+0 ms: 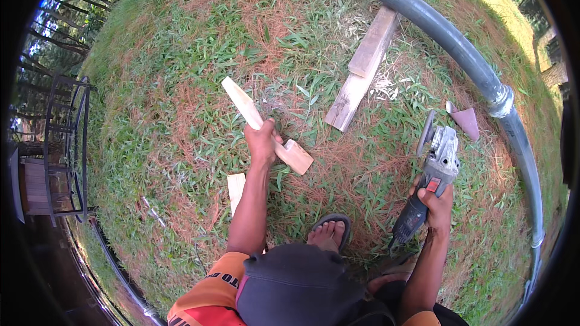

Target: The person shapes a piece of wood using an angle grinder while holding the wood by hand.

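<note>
The right hand grips the body of an angle grinder, whose red label is too small to read. Well left of the grinder, the left hand clasps a notched wooden piece (dark lettering marks the orange sleeve below it). Grass gives room left of the grinder; stacked planks lie beyond it, and a pipe curves to its right.
</note>
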Tool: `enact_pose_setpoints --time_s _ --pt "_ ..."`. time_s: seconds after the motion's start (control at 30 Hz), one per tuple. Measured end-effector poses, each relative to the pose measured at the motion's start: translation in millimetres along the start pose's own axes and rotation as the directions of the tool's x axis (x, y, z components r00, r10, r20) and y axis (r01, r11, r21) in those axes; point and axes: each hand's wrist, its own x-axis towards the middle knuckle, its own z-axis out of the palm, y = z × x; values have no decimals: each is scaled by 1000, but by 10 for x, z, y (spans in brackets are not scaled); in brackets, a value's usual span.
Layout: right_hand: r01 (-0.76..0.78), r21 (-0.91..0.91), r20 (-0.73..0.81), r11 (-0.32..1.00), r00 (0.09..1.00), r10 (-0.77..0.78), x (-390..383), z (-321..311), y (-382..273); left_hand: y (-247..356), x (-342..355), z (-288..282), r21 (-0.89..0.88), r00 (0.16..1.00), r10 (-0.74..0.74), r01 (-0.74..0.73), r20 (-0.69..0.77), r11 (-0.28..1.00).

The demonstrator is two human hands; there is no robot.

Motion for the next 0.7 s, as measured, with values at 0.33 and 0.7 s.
enact_pose_setpoints --time_s 0.33,0.7 --pt "-12 -75 -55 997 998 8 8 -79 -47 170 -497 999 -586 940 116 100 320 804" --pt "-80 -452 -157 889 988 9 -3 -162 367 563 -727 322 365 908 -55 -111 415 924"
